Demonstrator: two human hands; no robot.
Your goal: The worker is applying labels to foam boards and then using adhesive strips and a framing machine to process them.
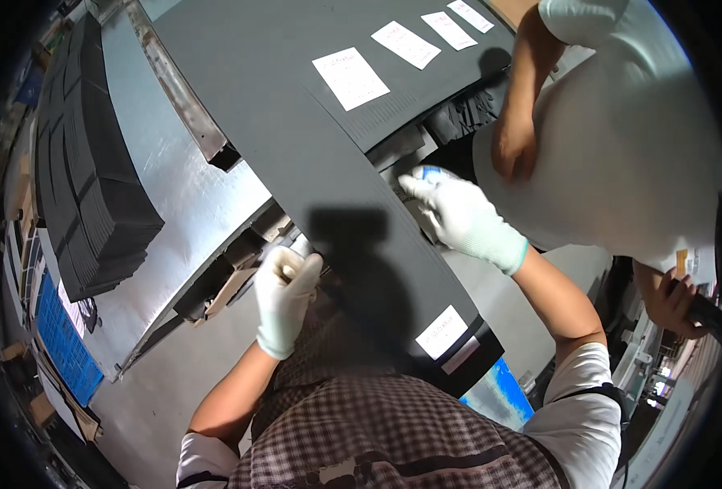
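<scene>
A long dark grey sheet (296,155) runs in front of me, with the shadow of a head-worn device on its near part. My left hand (286,285), in a white knitted glove, is curled closed beside the sheet's left edge. Whatever it may grip is hidden by the fingers. At the opposite edge is my right hand (463,216), gloved alike, its fingers bent together and pointing left. A small blue-and-white patch (436,173) shows by those fingers; I cannot tell what it is. Near the sheet's close end lies a white printed paper (441,332).
Several white paper slips (351,79) lie along the far part of the sheet. On the left, a stack of dark sheets (104,216) rests on a shiny metal table (186,191). A person in a white shirt (613,147) stands close on the right, arm hanging by the sheet.
</scene>
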